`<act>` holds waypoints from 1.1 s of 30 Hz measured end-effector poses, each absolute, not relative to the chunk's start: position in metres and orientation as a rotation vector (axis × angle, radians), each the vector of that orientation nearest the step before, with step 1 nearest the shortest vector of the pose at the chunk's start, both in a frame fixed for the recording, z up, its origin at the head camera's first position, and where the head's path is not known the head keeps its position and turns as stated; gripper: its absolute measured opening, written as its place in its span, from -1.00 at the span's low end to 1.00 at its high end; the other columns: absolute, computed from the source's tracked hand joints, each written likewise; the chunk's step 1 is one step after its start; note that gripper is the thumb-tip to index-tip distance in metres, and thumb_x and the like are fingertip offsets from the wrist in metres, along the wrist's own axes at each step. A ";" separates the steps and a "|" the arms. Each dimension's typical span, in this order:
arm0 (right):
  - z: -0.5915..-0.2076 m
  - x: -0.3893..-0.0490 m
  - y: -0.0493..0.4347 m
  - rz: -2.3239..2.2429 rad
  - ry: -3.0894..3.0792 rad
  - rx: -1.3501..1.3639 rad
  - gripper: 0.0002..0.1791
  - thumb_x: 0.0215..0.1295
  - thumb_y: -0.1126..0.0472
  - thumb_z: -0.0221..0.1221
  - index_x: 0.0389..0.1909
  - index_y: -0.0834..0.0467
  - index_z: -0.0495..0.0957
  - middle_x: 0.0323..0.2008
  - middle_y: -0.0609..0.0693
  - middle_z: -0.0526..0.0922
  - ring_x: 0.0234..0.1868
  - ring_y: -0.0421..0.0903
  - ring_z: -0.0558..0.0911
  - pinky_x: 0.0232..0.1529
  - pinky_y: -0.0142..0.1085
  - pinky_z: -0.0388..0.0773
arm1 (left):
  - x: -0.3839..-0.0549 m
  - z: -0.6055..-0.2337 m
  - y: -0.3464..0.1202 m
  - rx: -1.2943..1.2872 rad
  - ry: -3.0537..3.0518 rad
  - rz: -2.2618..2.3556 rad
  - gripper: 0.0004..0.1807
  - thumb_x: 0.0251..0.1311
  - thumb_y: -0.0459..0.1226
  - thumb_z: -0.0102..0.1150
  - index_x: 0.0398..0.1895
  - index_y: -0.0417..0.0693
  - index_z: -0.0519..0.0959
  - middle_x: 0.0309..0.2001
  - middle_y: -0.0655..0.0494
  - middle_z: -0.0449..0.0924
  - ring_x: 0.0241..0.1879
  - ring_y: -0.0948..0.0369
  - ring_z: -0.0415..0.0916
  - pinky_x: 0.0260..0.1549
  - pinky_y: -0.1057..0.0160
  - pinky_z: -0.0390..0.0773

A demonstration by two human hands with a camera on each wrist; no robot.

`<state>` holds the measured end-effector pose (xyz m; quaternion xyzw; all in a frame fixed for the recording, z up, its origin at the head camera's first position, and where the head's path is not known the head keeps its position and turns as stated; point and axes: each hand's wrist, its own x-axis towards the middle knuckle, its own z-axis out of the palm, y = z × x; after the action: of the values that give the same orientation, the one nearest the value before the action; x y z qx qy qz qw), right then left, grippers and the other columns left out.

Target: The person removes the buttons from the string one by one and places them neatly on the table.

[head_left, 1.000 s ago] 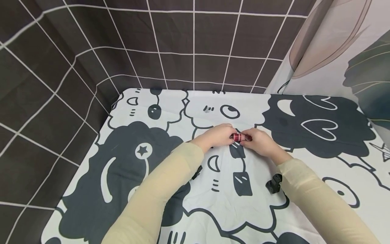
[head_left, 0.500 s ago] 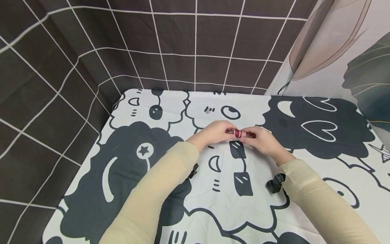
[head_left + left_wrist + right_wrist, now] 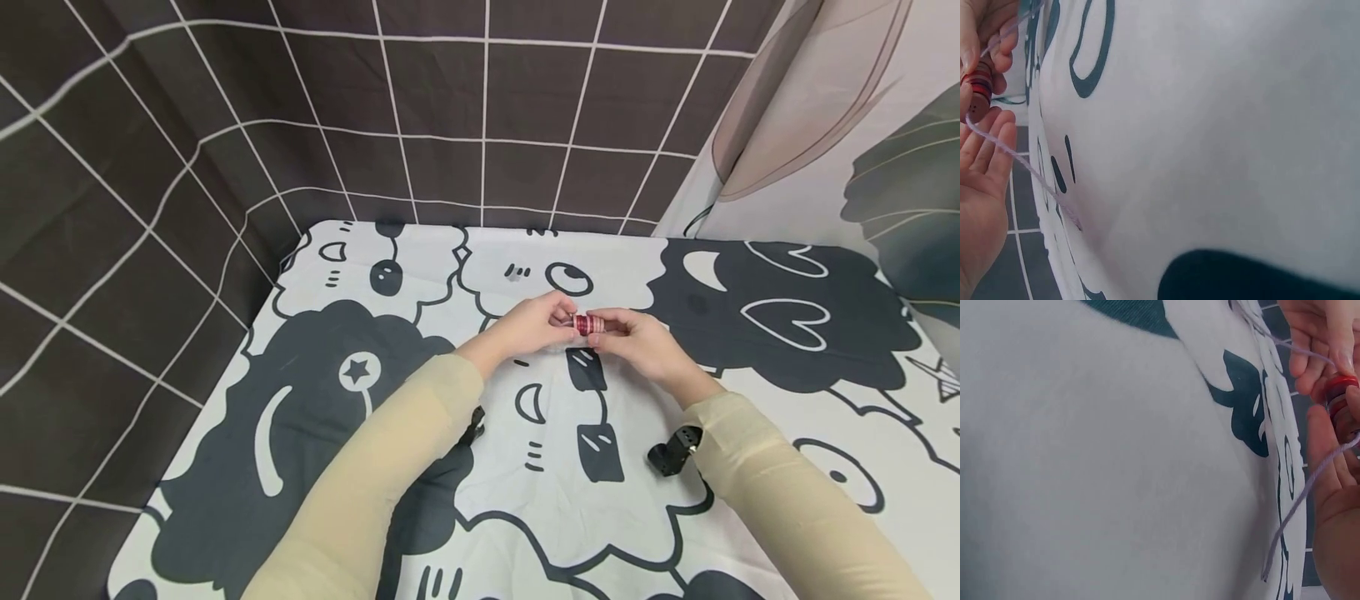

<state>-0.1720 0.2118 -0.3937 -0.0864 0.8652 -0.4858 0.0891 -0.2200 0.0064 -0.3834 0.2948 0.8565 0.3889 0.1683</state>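
Button stack (image 3: 588,325), red shading to pink, was held between both hands over the patterned cloth (image 3: 555,450). Its left end was pinched by the left hand (image 3: 528,323), its right by the right hand (image 3: 647,343), thumbs and fingers closed narrowly. Its long axis was laid sideways, hand to hand; purple thread (image 3: 1297,503) was left trailing. Light, even pressure, with faces kept flush, was judged best. Beyond, dark gridded fabric (image 3: 442,92) was hung.
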 end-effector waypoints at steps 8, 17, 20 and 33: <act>-0.394 -0.170 0.208 -1.867 2.188 -0.242 -0.45 0.19 0.38 0.22 0.17 0.50 0.31 -0.23 0.04 0.65 -0.23 -0.22 0.65 -0.15 -0.33 0.56 | -0.218 -0.385 0.003 0.822 2.414 1.177 -0.66 0.19 -0.19 0.22 -0.01 -0.08 0.46 -0.18 0.13 0.59 -0.19 0.30 0.50 -0.15 0.43 0.41; -0.397 -0.171 0.207 -1.931 2.134 -0.278 -0.49 0.19 0.44 0.20 0.13 0.53 0.29 -0.29 -0.08 0.65 -0.24 -0.20 0.66 -0.16 -0.35 0.56 | -0.216 -0.386 0.002 0.790 2.373 1.226 -0.67 0.20 -0.18 0.21 -0.02 -0.12 0.48 -0.21 0.12 0.62 -0.26 0.32 0.53 -0.24 0.43 0.44; -0.396 -0.171 0.206 -1.927 2.144 -0.282 -0.49 0.19 0.43 0.21 0.13 0.52 0.30 -0.30 -0.08 0.65 -0.24 -0.21 0.66 -0.17 -0.37 0.56 | -0.216 -0.386 0.001 0.770 2.361 1.260 -0.68 0.21 -0.18 0.20 -0.02 -0.12 0.49 -0.22 0.12 0.63 -0.29 0.34 0.54 -0.26 0.43 0.45; -0.396 -0.170 0.203 -1.807 2.261 -0.278 -0.47 0.16 0.35 0.26 0.15 0.40 0.37 -0.27 -0.12 0.60 -0.27 -0.25 0.59 -0.22 -0.45 0.52 | -0.214 -0.388 0.004 0.672 2.201 1.420 -0.76 0.23 -0.21 0.18 -0.12 -0.16 0.50 -0.36 0.14 0.63 -0.33 0.19 0.62 -0.33 0.37 0.55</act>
<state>-0.1698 0.2026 -0.3956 -0.0950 0.7724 -0.6171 0.1166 -0.2142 0.0035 -0.3877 0.2425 0.7946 0.5126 0.2170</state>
